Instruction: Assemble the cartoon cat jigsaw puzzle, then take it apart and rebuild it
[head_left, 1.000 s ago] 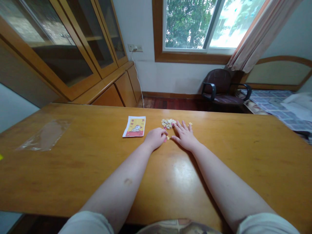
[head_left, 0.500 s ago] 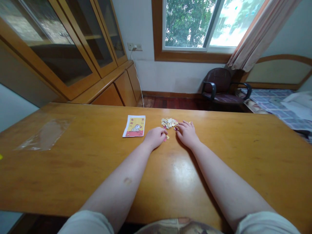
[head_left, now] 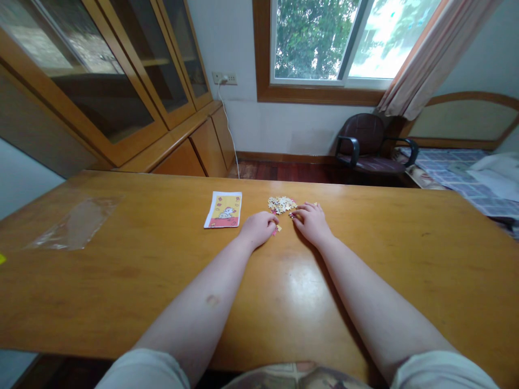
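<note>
A pile of jigsaw puzzle pieces (head_left: 281,204) lies on the wooden table just beyond my hands. My left hand (head_left: 258,227) rests at the pile's near left side, its fingers curled down; what they hold, if anything, is hidden. Right beside those fingertips are a few pink and yellow puzzle pieces (head_left: 278,229). With thumb and index finger together, my right hand (head_left: 311,222) pinches a small dark-and-pink puzzle piece (head_left: 291,215) at the pile's near right edge. Left of my left hand lies a picture card (head_left: 225,209) showing a white cartoon animal on yellow and pink.
A clear plastic bag (head_left: 77,224) lies flat on the left of the table (head_left: 284,302). Past the far edge stand a glass-door cabinet (head_left: 170,129), an armchair (head_left: 365,140) and a bed (head_left: 458,167). A white cable (head_left: 229,127) hangs from the wall socket.
The fingers of my right hand have drawn in slightly to the right, off the pile's edge, and closed around a small piece. My left hand stays in place.
</note>
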### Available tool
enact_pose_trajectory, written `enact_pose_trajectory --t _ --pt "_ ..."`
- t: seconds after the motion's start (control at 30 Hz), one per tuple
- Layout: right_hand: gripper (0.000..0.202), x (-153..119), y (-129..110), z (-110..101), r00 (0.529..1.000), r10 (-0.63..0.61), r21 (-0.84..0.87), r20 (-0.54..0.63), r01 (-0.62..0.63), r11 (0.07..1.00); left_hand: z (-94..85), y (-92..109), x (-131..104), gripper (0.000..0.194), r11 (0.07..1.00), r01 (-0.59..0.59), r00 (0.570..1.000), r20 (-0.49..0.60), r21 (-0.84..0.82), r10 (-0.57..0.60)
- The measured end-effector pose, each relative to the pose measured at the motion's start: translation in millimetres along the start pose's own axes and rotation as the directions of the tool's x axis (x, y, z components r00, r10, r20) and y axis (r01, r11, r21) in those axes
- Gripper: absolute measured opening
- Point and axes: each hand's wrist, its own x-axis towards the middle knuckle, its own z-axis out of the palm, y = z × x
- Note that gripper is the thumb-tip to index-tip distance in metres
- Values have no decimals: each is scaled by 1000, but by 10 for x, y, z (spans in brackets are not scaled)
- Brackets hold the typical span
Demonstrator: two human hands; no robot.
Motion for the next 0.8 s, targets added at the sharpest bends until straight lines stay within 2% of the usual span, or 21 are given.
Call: enact_pose_trajectory --t 0.23,0.47,0.7,0.8 --pt "25 3 15 26 999 -48 29 -18 48 998 2 4 0 30 1000 5 1000 -4 -8 -5" --pt "14 11 42 76 998 -53 72 -33 55 996 7 0 -6 30 1000 3 1000 -12 -11 -3" --pt "10 21 61 79 980 -102 114 -170 123 986 -2 3 -4 29 1000 1 1000 -6 -3 -1" --pt "12 10 21 50 969 -175 79 -176 191 978 -8 3 -5 30 1000 6 1000 -3 4 -6"
